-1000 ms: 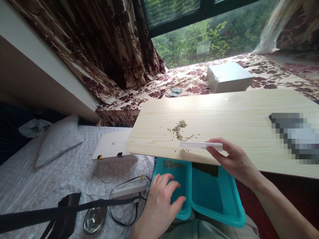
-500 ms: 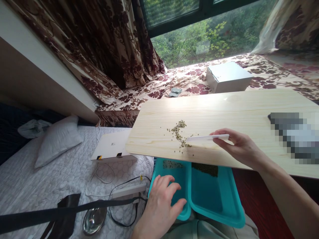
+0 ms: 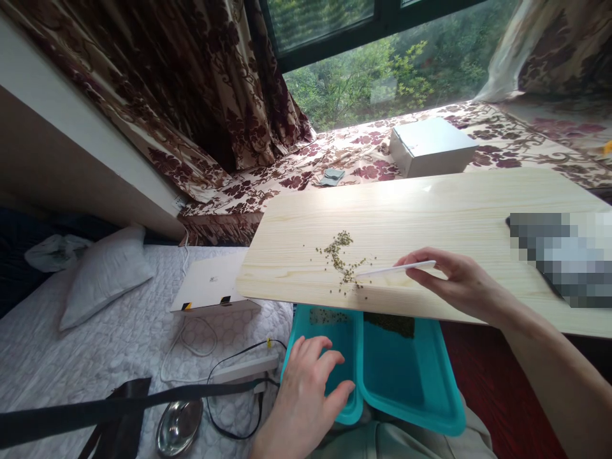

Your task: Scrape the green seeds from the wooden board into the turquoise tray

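Head view: we're likely sorting seeds, right hand pinching a white strip over the tabletop, left hand loosely splayed below it, light strokes needed next.

Both the left hand and the right hand are seen bare, with slender fingers. The right forearm is likewise uncovered as far as the edge of view. The lap is clothed in muted grey-green to beige fabric, seemingly trousers, by which soft creases are shown; finer details are hidden.
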Motion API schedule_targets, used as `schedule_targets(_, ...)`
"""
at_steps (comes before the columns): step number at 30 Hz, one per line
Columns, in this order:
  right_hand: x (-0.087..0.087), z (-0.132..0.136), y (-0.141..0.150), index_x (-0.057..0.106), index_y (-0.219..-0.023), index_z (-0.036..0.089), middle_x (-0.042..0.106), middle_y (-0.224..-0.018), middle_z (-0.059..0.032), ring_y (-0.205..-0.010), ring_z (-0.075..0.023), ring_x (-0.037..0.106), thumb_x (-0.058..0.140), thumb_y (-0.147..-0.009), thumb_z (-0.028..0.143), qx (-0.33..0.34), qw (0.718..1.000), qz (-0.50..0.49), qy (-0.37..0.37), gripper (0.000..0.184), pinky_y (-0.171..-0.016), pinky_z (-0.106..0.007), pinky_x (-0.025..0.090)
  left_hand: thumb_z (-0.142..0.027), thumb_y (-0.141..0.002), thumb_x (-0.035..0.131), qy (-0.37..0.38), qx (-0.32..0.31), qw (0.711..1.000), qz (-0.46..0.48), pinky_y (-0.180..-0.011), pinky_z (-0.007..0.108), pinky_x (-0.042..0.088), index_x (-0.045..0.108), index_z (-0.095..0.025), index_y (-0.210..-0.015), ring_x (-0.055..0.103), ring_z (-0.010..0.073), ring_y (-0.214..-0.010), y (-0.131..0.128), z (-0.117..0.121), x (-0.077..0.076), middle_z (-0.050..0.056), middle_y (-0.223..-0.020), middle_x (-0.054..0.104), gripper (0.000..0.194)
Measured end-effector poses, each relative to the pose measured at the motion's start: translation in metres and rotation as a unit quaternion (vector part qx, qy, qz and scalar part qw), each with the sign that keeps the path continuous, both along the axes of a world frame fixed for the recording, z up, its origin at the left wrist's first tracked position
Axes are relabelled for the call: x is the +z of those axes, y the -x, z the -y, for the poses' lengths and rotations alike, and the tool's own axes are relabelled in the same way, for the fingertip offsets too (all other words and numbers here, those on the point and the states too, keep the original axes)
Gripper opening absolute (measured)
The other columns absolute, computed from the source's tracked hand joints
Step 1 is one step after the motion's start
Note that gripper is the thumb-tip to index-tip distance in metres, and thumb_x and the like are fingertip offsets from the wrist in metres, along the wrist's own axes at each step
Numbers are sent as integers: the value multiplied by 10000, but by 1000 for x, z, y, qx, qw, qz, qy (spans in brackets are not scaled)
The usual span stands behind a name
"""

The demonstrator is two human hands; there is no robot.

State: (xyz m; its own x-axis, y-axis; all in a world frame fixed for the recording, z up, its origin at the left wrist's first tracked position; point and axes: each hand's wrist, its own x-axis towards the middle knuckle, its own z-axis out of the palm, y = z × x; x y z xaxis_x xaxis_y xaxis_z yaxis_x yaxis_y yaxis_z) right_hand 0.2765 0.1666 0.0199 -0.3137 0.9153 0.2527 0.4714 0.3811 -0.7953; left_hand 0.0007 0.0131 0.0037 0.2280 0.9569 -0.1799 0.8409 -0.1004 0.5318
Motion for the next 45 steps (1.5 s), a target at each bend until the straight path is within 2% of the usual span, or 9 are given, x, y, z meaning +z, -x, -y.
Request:
schedule_targets(5,6,2,-4,717,-904,280,788,-912,-47,-861,-241,720,621,-886,587,3,1000,14,-6,322,-781,-350,555,-191,-881,709,4,6,1000,-5,-1142,628,364,688,-218,-1033,597,301,-1167,2,3,-1,84,-1193,646,155)
schedule_targets(10,11,7,0,720,-896,285,790,-920,-57,-871,-255,719,600,-871,657,0,1000,14,13,392,-787,-370,562,-194,-886,700,10,5,1000,-9,-1143,631,358,685,-213,-1046,590,304,-1171,2,3,-1,90,-1202,640,161)
schedule_targets(15,6,5,6,716,-895,273,788,-911,-66,-870,-255,718,574,-870,690,7,1000,6,20,442,-772,-359,555,-205,-893,689,7,0,1000,-6,-1141,628,359,682,-221,-1047,592,302,-1171,3,3,-2,87,-1205,640,155)
schedule_targets(23,5,3,-9,729,-879,277,792,-916,-58,-821,-249,711,624,-857,622,-23,1000,12,13,361,-749,-366,551,-169,-883,697,11,1,1000,-3,-1144,621,360,680,-208,-1036,597,290,-1170,1,2,0,88,-1187,644,159)
schedule_targets(29,-2,-5,-3,694,-852,272,790,-907,-69,-834,-269,707,638,-819,674,-22,999,-11,31,407,-738,-375,541,-180,-882,696,7,3,1000,-2,-1144,615,362,677,-221,-1037,597,286,-1166,1,2,0,85,-1183,646,162)
schedule_targets(37,-6,-5,-14,701,-849,255,774,-871,-70,-783,-245,688,647,-802,699,-24,999,-21,40,450,-697,-348,525,-178,-870,703,-5,-2,1000,-14,-1118,594,410,691,-230,-1031,622,288,-1141,2,3,-2,74,-1169,664,169)
schedule_targets(45,-1,-9,2,697,-816,241,762,-845,-78,-790,-241,676,640,-785,741,-1,997,-38,61,504,-696,-338,509,-183,-876,711,0,-1,1000,-12,-1130,605,389,687,-224,-1032,620,286,-1137,1,3,-1,73,-1157,660,164)
